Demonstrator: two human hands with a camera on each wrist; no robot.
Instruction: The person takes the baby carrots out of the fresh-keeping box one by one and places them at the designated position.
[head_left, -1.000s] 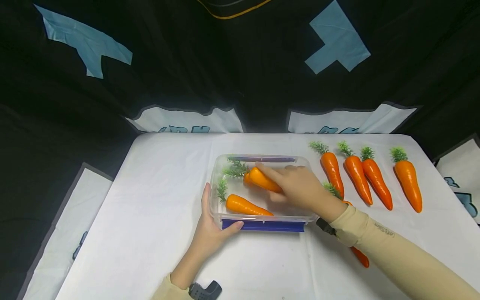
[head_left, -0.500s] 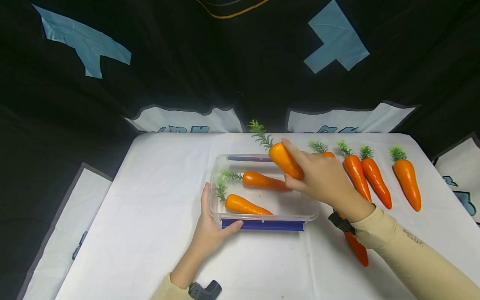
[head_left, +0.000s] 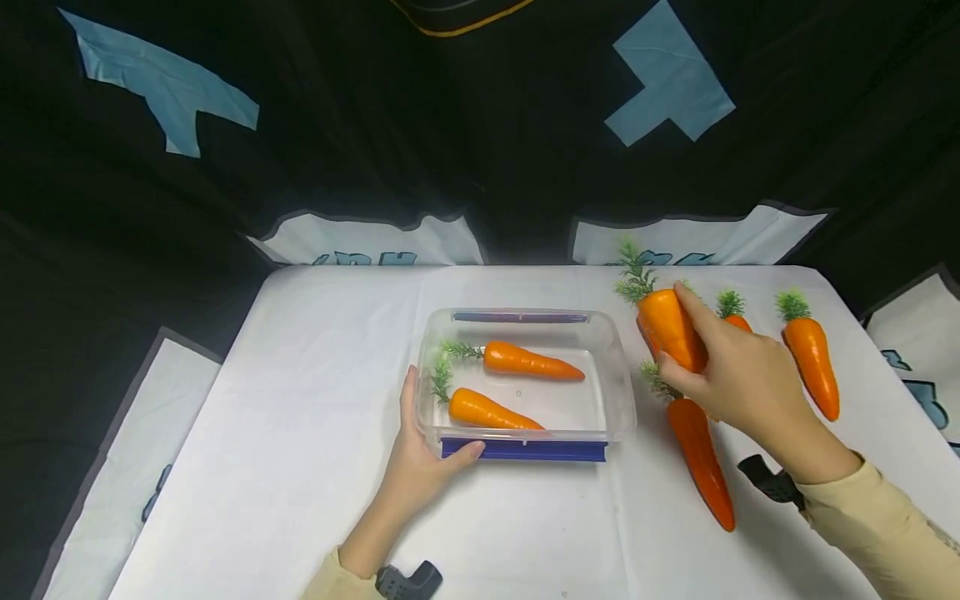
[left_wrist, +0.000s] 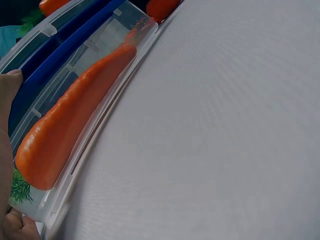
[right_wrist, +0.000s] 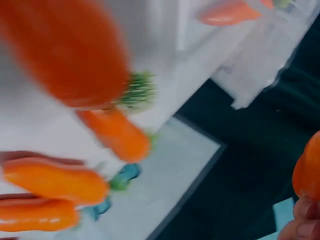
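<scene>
In the head view, a clear plastic food container (head_left: 618,375) with blue latches stands on the white table. Two carrots, one farther back (head_left: 528,362) and one at the front (head_left: 491,411), lie inside, leaves to the left. My left hand (head_left: 420,467) grips the container's left front corner, thumb over the blue front latch (head_left: 540,451). My right hand (head_left: 750,379) holds another carrot (head_left: 667,327), raised above the carrots on the right, its leaves pointing up. In the right wrist view, this held carrot (right_wrist: 309,172) shows at the right edge beside the fingertips (right_wrist: 305,227).
A red-orange carrot (head_left: 701,462) lies on the table right of the container. Another carrot (head_left: 813,367) lies at the far right; my right hand partly covers others. Black cloth (head_left: 450,150) with blue patches hangs behind the white table (head_left: 337,358).
My right hand has lifted a carrot out of the container and carried it right, over the loose carrots. The left hand stays on the container.
</scene>
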